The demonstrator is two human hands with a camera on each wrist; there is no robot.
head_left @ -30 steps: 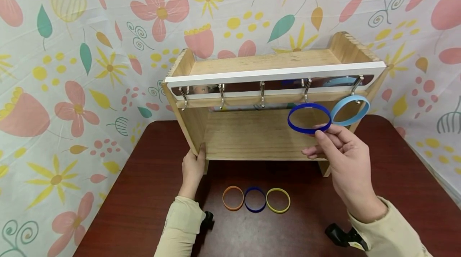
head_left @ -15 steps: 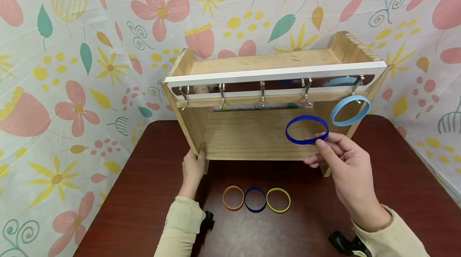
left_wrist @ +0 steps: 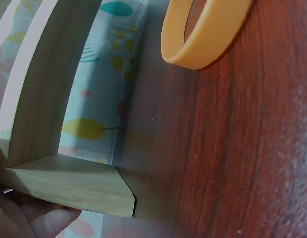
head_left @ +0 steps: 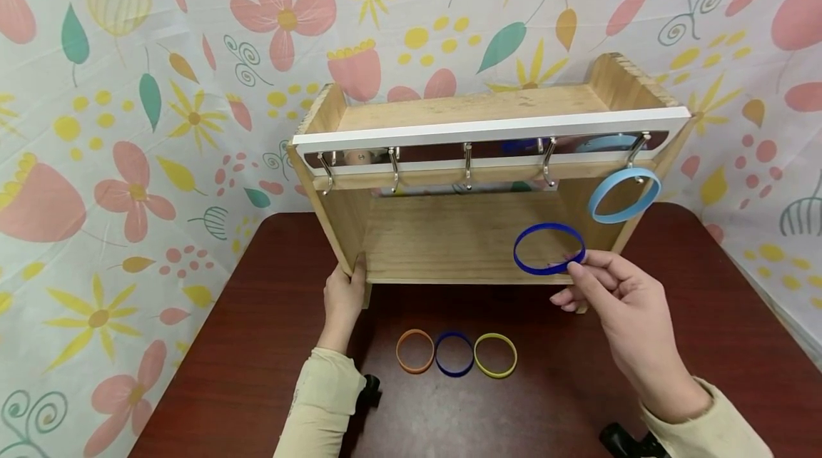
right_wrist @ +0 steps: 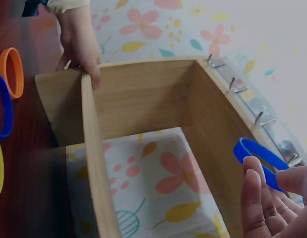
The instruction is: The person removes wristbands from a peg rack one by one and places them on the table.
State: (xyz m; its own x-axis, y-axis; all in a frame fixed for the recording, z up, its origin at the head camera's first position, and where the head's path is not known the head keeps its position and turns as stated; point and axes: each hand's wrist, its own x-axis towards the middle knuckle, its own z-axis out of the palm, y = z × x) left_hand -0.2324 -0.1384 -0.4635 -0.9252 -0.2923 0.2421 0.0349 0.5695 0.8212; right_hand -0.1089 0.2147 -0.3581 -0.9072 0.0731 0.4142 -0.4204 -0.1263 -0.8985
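Observation:
A dark blue wristband (head_left: 548,271) is pinched between the thumb and fingers of my right hand (head_left: 632,315), held in front of the lower part of a wooden shelf (head_left: 449,237). On the shelf's lower left side, my left hand (head_left: 344,297) grips the side board; the left wrist view shows its fingers (left_wrist: 54,220) around the wood. From the rightmost hook (head_left: 636,151) hangs a light blue wristband (head_left: 597,205). The other hooks along the metal strip carry nothing. In the right wrist view the blue wristband (right_wrist: 265,153) sits close to the hook strip.
On the dark red table (head_left: 257,372) in front of the shelf lie an orange wristband (head_left: 414,371), another dark blue wristband (head_left: 454,374) and a yellow wristband (head_left: 496,376), in a row. A floral cloth (head_left: 212,87) hangs behind the shelf.
My right hand has moved down and slightly right with the dark blue wristband, away from the hooks and the hanging light blue one. The left hand keeps its grip on the shelf.

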